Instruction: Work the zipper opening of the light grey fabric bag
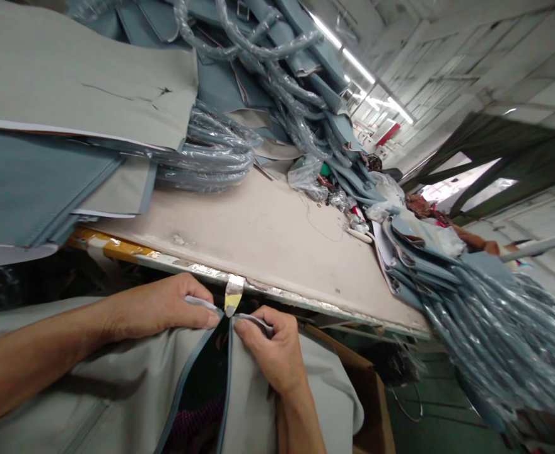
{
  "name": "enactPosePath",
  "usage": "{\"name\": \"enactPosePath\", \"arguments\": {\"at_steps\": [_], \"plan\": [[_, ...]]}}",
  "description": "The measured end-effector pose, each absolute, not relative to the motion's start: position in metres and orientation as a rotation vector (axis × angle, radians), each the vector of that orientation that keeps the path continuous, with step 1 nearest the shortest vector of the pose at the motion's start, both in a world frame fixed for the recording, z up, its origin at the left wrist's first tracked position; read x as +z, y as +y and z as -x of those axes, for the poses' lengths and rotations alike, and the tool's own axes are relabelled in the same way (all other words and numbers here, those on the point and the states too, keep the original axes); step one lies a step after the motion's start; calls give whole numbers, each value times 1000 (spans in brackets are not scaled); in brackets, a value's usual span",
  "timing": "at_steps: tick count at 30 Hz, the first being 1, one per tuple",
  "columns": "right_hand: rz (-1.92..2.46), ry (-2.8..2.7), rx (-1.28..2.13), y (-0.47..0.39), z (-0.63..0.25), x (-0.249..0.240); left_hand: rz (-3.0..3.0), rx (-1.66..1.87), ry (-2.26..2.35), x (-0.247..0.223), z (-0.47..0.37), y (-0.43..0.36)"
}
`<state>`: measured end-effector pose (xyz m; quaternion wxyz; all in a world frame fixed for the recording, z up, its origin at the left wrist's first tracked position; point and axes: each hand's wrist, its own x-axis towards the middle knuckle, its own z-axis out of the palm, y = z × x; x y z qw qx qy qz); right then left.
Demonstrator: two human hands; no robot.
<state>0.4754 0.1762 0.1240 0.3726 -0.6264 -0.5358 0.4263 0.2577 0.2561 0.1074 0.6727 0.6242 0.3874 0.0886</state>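
The left hand (164, 309) pinches the top edge of a grey fabric panel (116, 391), thumb and forefinger clenched on a pale blue piped rim. The right hand (272, 350) pinches the matching edge on the other side, its grip likewise closed on the fabric. The two grips sit nearly touching, just below the front edge of the surface (268, 239), with a dark opening (206, 384) in the panel dropping away beneath them, bordered by blue trim on both sides.

Directly above the point where the grips meet, a small tab of tape (233, 294) hangs from the metal-trimmed edge of the surface. Beyond that edge, the pinkish board top lies bare for a good stretch, giving open room straight ahead of the hands.

Up and to the left of the grips, flat grey and blue cut panels (69, 82) overhang the near corner of the surface. Further up, plastic-wrapped handles (211, 154) lie in bundles. To the right of the grips, well apart, a stack of blue pieces with wrapped straps (485, 315) spills over the far end. Below and right of the right hand, the rim of a cardboard box (372, 403) shows beside the fabric.
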Motion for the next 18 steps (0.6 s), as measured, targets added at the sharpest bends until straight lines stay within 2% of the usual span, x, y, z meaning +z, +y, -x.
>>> {"name": "enactPosePath", "arguments": {"at_steps": [18], "plan": [[1587, -1365, 1101, 182, -475, 127, -1336, 196, 864, 102, -265, 258]]}}
